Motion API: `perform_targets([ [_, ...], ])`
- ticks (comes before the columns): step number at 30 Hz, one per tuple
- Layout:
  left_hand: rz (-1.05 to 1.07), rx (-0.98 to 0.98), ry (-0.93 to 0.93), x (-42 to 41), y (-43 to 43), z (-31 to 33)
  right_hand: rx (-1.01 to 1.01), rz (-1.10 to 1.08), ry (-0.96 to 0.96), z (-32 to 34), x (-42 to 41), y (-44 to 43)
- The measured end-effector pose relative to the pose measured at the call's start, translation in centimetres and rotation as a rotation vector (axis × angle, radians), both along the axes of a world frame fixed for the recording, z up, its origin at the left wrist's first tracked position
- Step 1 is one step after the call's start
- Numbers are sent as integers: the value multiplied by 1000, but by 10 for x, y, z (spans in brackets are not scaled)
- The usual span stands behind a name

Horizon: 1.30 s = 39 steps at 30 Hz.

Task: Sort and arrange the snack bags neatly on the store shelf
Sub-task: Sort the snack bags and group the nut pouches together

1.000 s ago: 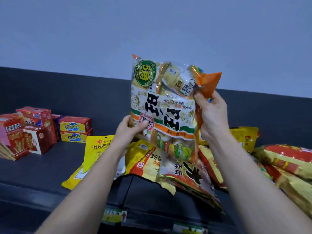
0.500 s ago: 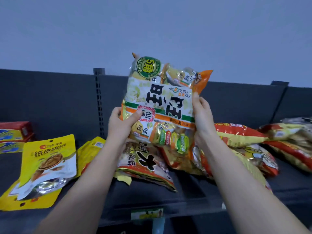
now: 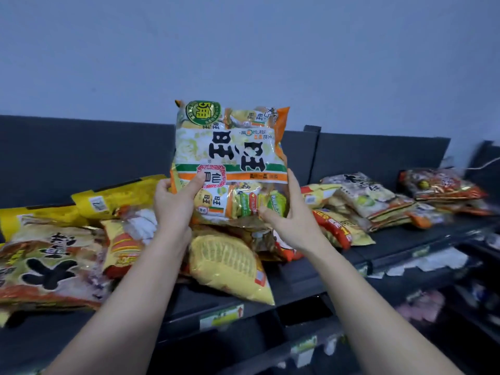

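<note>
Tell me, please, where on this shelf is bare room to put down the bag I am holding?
Best gap: bare shelf between the yellow bag and the red-and-yellow bag to its right. A narrower strip lies in front of the right pile. Crowded: the left heap and the spot under the held bag.

Of the person only two arms show, both uncovered. The slim bare left hand (image 3: 173, 204) has long fingers and a short, neatly trimmed thumbnail. The slim bare right hand (image 3: 292, 220) is of like build, its nails too blurred to make out. The slender, smooth left forearm (image 3: 130, 293) and the matching right forearm (image 3: 365, 307) are bare from the wrist down to the picture's lower edge.
</note>
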State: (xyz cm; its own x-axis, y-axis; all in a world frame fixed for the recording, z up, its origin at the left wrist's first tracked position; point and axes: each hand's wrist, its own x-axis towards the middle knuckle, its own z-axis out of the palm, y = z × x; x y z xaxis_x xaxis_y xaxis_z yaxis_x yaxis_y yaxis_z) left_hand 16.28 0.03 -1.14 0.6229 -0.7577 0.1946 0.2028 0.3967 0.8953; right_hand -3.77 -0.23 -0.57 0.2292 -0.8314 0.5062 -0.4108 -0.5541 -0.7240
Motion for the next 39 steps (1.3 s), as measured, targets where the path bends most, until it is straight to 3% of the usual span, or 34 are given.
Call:
perform_targets([
  [6, -123, 40, -277, -109, -29, 9, -68, -309, -2, 2, -101, -27],
  [13, -379, 99, -518, -209, -85, 17, -28, -504, -2, 2, -203, -84],
  [17, -405, 89, -546, -263, -133, 12, 11, -539, -17, -3, -258, -121],
  [24, -374, 64, -646, -350, -233, 18, 153, -418, -120, -5, -342, -200],
  [33, -454, 99, -903, -450, -334, 29, 199, -523, -21, -8, -443, -298],
  [39, -329, 185, -1109, -513, -380, 16, 226, -582, 122, -14, -508, -354],
])
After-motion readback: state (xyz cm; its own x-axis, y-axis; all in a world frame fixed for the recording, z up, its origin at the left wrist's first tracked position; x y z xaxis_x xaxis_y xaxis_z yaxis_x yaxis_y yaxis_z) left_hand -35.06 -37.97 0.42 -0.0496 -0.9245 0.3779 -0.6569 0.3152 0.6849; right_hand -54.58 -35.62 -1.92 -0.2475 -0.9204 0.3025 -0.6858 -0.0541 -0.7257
